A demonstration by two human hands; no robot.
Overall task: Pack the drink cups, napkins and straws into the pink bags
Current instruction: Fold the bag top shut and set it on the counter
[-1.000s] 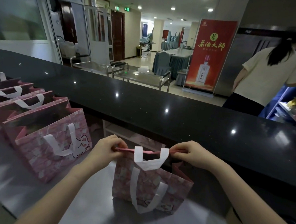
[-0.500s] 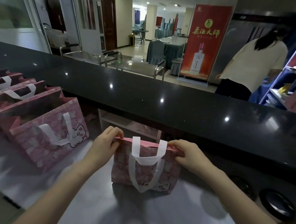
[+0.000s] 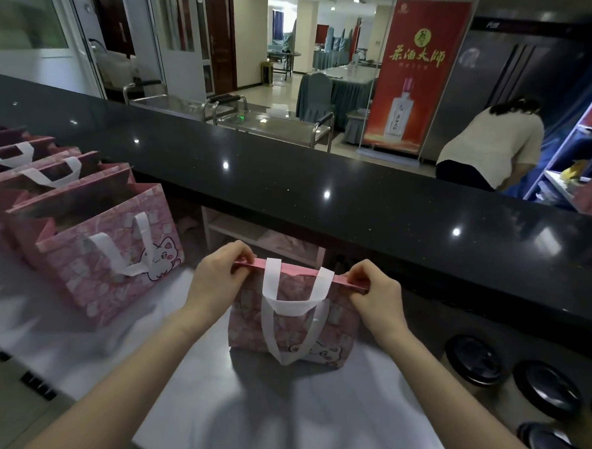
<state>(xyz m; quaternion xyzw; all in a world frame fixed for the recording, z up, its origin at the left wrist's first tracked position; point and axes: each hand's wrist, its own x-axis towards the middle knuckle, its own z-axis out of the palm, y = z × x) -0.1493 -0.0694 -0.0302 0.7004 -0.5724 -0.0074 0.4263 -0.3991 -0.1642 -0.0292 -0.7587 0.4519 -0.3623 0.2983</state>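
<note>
The pink bag (image 3: 293,313) stands on the table (image 3: 210,391), its top pinched closed by the left hand (image 3: 216,282) and right hand (image 3: 376,297) (both grips tight on the rim). Next, I think, it must be opened for the drink cups (image 3: 546,388) nearby.

1. A pink bag (image 3: 293,322) stands upright on the steel worktop (image 3: 209,408), its top edges pressed together
2. The left hand (image 3: 216,282) pinches the top's left end, the right hand (image 3: 376,293) its right end
3. A row of open pink bags (image 3: 91,248) stands to the left
4. Black-lidded cups (image 3: 474,360) sit at the right, under the black counter (image 3: 323,191)
</note>
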